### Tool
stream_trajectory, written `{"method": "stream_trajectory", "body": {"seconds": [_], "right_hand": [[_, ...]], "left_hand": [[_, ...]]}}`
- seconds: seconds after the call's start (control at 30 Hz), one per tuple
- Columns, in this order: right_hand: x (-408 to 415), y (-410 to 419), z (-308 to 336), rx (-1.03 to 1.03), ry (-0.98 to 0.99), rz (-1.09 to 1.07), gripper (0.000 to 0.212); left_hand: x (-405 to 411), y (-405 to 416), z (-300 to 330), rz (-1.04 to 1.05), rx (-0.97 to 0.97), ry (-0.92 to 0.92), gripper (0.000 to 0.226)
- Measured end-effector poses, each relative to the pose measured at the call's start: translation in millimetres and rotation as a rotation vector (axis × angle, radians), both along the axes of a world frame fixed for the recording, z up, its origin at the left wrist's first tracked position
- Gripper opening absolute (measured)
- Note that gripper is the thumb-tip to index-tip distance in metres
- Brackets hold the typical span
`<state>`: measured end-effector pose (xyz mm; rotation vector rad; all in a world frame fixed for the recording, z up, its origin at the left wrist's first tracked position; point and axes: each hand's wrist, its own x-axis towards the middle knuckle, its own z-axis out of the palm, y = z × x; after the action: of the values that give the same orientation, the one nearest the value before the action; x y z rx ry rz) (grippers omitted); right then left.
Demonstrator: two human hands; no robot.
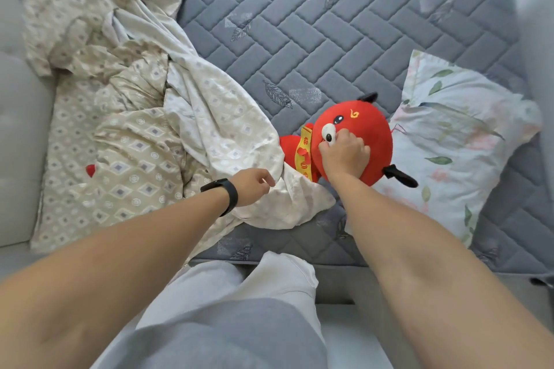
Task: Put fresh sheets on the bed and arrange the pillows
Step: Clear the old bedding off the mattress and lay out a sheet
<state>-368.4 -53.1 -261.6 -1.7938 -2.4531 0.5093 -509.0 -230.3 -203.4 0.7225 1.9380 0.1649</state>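
A red plush toy [364, 126] with black ears and a yellow scarf lies on the bare grey quilted mattress [299, 9]. My right hand [344, 153] grips its head near the white snout. My left hand [253, 186], a black band on the wrist, hovers with loosely curled fingers over the edge of a crumpled beige patterned sheet [135, 129], which covers the bed's left side and part of the toy's body. A floral pillow [458, 141] lies to the right of the toy, touching it.
A grey padded headboard or bed side [18, 129] runs along the left. The mattress front edge [299, 260] is just before my legs in grey trousers. A small red item [90, 170] pokes out of the sheet at left.
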Motion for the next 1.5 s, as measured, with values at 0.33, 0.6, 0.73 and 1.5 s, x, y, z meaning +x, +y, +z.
{"method": "stream_trajectory", "body": {"seconds": [0.33, 0.6, 0.73, 1.5], "right_hand": [[-111, -10, 161, 0.444, -0.042, 0.299, 0.026], [-281, -130, 255, 0.722, 0.196, 0.785, 0.02], [-367, -211, 290, 0.792, 0.339, 0.994, 0.017], [-524, -377, 282, -0.011, 0.205, 1.282, 0.025]], "left_hand": [[-112, -38, 65, 0.108, 0.291, 0.014, 0.026], [-235, -128, 94, 0.486, 0.504, 0.133, 0.108], [-289, -185, 104, 0.686, 0.575, 0.184, 0.136], [-402, -410, 90, 1.238, 0.655, -0.088, 0.08]]}}
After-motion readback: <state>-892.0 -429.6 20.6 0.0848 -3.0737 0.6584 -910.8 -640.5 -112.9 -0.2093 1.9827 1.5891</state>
